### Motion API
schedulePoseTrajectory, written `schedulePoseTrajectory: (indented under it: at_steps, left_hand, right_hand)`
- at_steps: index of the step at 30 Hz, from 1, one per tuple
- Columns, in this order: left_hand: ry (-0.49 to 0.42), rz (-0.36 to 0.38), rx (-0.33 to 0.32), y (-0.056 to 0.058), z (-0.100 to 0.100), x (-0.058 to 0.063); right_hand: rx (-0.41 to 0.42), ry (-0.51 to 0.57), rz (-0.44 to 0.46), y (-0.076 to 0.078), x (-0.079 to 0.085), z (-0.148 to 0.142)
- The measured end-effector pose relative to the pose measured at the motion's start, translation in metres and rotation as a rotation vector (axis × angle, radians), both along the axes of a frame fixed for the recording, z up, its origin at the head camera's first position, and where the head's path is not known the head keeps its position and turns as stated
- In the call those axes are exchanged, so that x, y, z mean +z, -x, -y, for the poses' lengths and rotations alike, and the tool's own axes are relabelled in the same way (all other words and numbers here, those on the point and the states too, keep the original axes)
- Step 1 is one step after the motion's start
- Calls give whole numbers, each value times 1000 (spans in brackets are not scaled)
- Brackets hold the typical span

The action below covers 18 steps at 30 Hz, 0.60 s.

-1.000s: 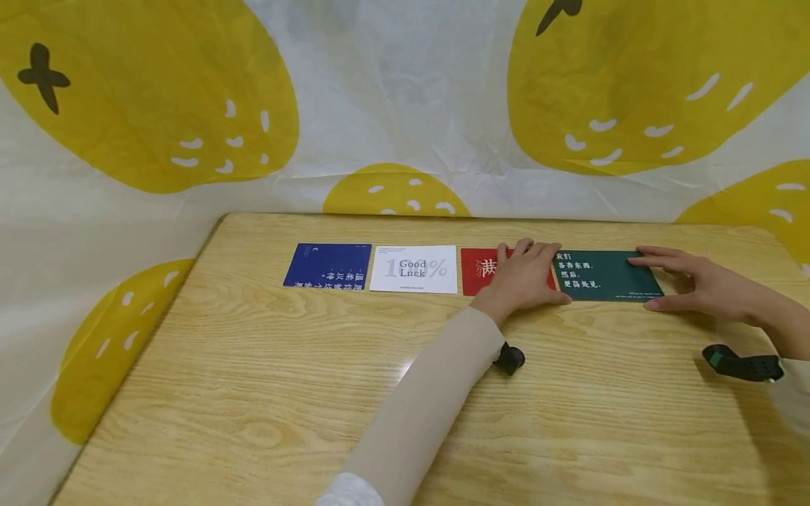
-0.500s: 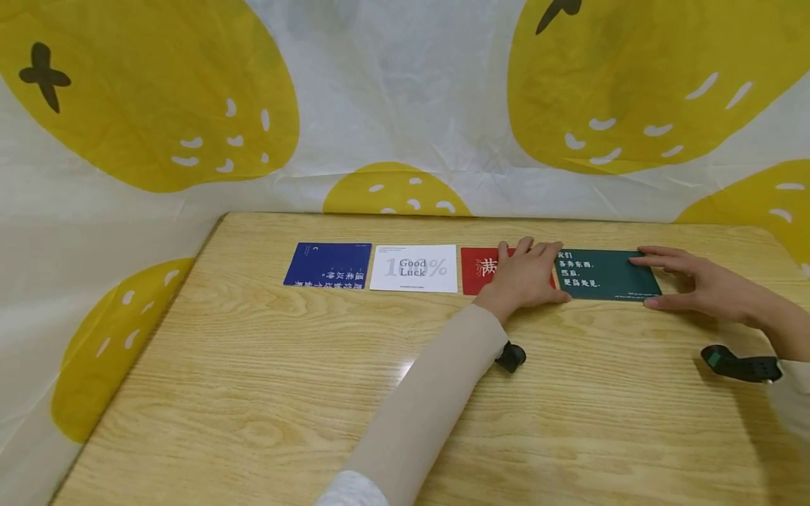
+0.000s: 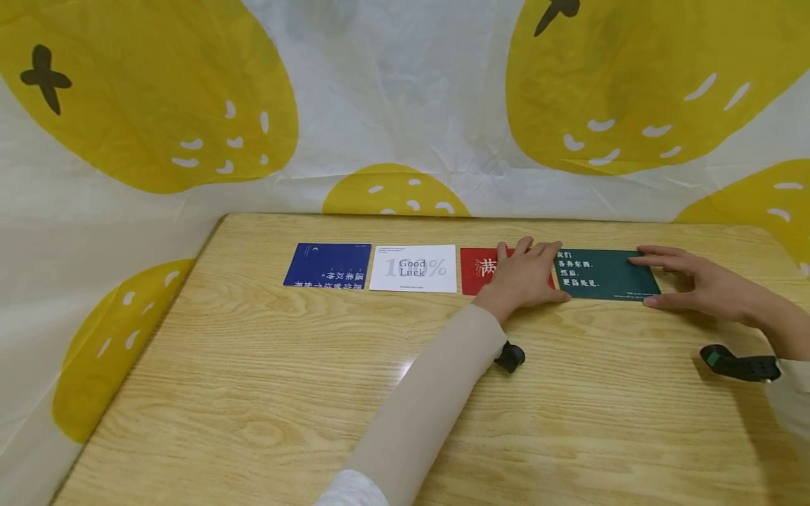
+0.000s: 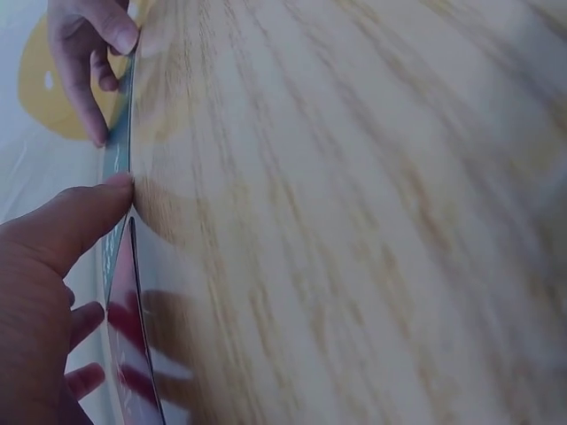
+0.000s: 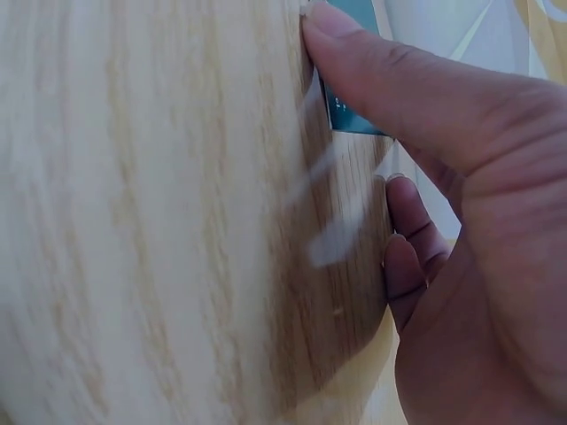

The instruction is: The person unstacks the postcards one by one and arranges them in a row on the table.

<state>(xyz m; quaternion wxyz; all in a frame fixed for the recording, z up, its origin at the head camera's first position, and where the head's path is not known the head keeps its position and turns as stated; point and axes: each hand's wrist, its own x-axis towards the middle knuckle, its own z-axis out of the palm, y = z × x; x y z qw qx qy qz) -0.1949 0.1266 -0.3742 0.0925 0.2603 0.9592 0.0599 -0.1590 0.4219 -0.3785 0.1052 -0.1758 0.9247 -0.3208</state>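
Note:
A green card (image 3: 607,275) with white characters lies at the right end of a row on the table. My left hand (image 3: 522,274) spans its left end, thumb at the near corner and a finger at the far corner. That hand arches over a red card (image 3: 473,270), hiding much of it. My right hand (image 3: 696,281) holds the green card's right end, thumb on the near edge and fingers at the far edge. In the right wrist view, the thumb (image 5: 354,44) covers part of the green card, and two other fingers hang curled beside it.
Left of the red card lie a white "Good Luck" card (image 3: 413,268) and a blue card (image 3: 328,265). The wooden table (image 3: 285,393) meets a white curtain (image 3: 405,105) with yellow fruit shapes at its back edge. Black wrist devices sit below both hands.
The green card has shifted very slightly, its right end drawing a little left and away from me. Both hands keep nearly the same places; the other cards stay put.

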Motion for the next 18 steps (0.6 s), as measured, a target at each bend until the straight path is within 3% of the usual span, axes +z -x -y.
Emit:
schedulePoseTrajectory:
  at_steps: [6, 10, 15, 18]
  left_hand:
    - [-54, -32, -53, -2, 6, 0]
    - [-109, -87, -78, -8, 23, 1]
    - [-250, -142, -89, -19, 68, 12]
    - [-358, -155, -84, -28, 105, 20]
  right_hand:
    - [-44, 10, 17, -3, 6, 5]
    - [-67, -19, -59, -10, 9, 13]
    - [-86, -95, -213, -27, 17, 25]
    - [-142, -125, -263, -43, 23, 31]
